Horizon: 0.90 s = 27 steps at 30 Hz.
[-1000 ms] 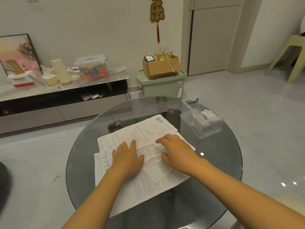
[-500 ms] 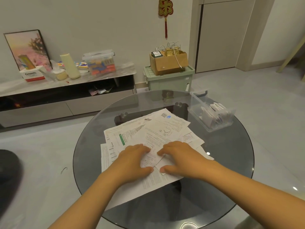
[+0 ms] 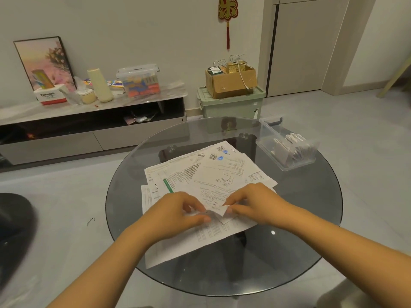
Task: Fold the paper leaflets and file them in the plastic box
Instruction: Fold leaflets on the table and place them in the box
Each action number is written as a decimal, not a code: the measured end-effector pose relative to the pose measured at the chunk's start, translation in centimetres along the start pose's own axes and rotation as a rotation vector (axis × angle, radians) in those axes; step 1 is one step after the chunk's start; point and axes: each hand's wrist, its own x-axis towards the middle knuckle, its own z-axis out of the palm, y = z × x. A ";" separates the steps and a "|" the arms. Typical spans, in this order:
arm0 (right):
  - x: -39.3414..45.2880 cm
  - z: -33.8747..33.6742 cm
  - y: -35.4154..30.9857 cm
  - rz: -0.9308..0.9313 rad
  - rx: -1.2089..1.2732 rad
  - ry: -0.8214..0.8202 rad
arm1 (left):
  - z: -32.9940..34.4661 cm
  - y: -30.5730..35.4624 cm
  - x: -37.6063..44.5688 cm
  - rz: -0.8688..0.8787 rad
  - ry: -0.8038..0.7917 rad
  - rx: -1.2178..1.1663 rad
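Left hand (image 3: 178, 213) and right hand (image 3: 253, 203) pinching near corner of top white printed paper leaflet (image 3: 222, 174) on round glass table (image 3: 311, 218); clear plastic box (image 3: 287, 147) well apart.

Both hands are down on a messy spread of printed leaflets (image 3: 209, 174) on the round glass counter (image 3: 311, 218). The left hand (image 3: 175, 214) and right hand (image 3: 255, 203) each pinch the near edge of the top sheet (image 3: 216, 204), fingers curled, thumbs underneath, with the corner lifted a bit between them. Past the right hand, off toward the far right rim, sits a clear plastic box (image 3: 287, 145) with folded papers standing inside. Beyond the hands there's a cardboard box (image 3: 231, 82) sitting on a green bin (image 3: 231, 105).
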 end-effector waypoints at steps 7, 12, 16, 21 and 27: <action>-0.2 -1.6 -0.1 0.070 0.110 0.014 | -2.0 -0.6 0.0 -0.029 -0.015 -0.315; -0.1 -1.9 -0.1 0.176 0.246 0.097 | -2.3 -0.6 0.4 -0.058 0.042 -0.612; 0.0 -1.6 -0.1 0.219 0.241 0.210 | -1.2 -1.2 1.3 -0.141 0.016 -0.703; -0.1 -2.3 -0.7 0.190 0.276 0.263 | -1.0 -0.9 1.8 -0.105 0.101 -0.768; -0.4 -2.4 -0.8 0.217 0.327 0.291 | -0.7 -0.9 1.6 0.022 -0.040 -0.626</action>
